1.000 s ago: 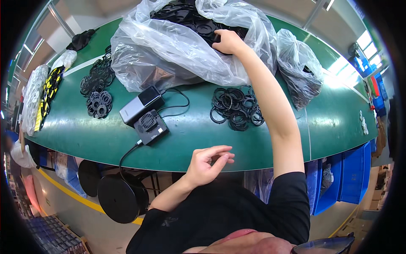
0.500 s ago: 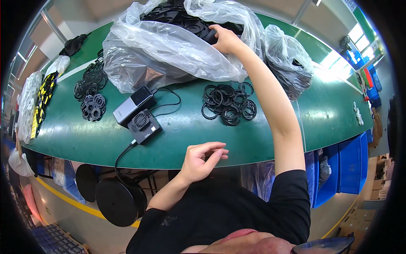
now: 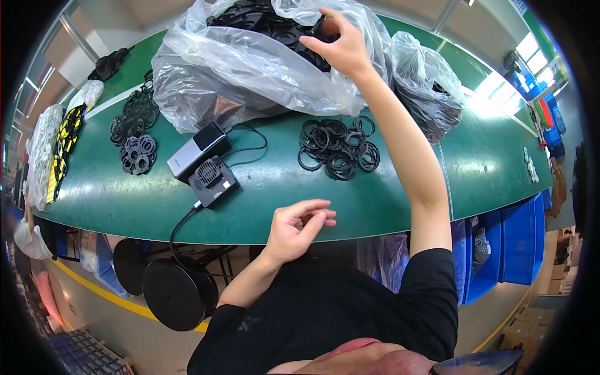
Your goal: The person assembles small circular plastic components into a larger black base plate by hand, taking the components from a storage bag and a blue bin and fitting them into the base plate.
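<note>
My right hand (image 3: 342, 49) reaches over the large clear plastic bag (image 3: 231, 69) at the back of the table. Its fingers curl around a black plastic part (image 3: 329, 26), whose shape is mostly hidden by the hand. Many black plastic parts (image 3: 269, 28), some of them rings, fill the bag's opening. My left hand (image 3: 295, 230) hovers at the table's near edge, fingers loosely curled with the thumb close to them, and nothing shows in it. Between my arms and the bag lies a loose pile of black rings (image 3: 337, 147) on the green table (image 3: 269, 209).
Left of the rings sit a grey box-shaped device (image 3: 199, 153) and a black device (image 3: 214, 181) with cables. More black rings (image 3: 137, 155) lie farther left. A tied clear bag (image 3: 428, 94) stands at the right. Blue bins (image 3: 522, 250) and black stools (image 3: 178, 294) are below the table edge.
My right hand has lifted slightly and moved away from me at the bag opening, with its fingers turned upward. My left hand has barely moved.
</note>
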{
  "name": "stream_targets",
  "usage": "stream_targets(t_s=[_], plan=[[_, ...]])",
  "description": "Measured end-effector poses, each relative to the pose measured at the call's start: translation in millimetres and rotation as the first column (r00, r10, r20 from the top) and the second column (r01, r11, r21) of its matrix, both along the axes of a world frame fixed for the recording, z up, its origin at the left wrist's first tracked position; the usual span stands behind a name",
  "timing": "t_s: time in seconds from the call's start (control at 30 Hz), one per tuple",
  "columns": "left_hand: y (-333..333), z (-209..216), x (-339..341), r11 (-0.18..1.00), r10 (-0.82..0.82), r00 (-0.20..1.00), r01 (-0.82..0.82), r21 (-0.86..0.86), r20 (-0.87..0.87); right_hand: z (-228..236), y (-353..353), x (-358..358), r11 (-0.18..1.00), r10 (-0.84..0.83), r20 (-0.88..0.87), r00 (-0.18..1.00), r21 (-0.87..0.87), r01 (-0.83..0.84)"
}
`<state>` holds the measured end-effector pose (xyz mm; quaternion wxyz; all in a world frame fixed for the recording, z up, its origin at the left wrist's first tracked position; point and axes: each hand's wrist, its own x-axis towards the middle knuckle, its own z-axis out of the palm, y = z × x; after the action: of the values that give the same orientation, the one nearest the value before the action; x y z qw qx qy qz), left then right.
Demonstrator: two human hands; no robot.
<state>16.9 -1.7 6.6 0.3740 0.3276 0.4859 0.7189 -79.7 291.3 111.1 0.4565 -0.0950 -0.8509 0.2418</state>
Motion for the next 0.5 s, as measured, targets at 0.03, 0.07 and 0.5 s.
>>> stream_targets(t_s=[0.03,0.07,0.5], plan=[[-1.9,-3.4,-1.6,1.000,-0.006,0.998,0.005,0.010,0.055,17.6,-24.0,17.3,0.995,0.070,-0.028,0.997,-0.072,-0.072],[-3.0,-3.6,-2.2,0.999,0.006,0.997,-0.010,0.040,0.080,27.5,-43.1,34.1,0.980,0.132,-0.058,0.990,-0.144,-0.139],[2.0,-12.3,-8.5,0.995,0.035,0.967,-0.057,0.081,0.253,-30.6,-161.3,184.6,0.839,0.275,0.517,0.811,0.283,-0.465]])
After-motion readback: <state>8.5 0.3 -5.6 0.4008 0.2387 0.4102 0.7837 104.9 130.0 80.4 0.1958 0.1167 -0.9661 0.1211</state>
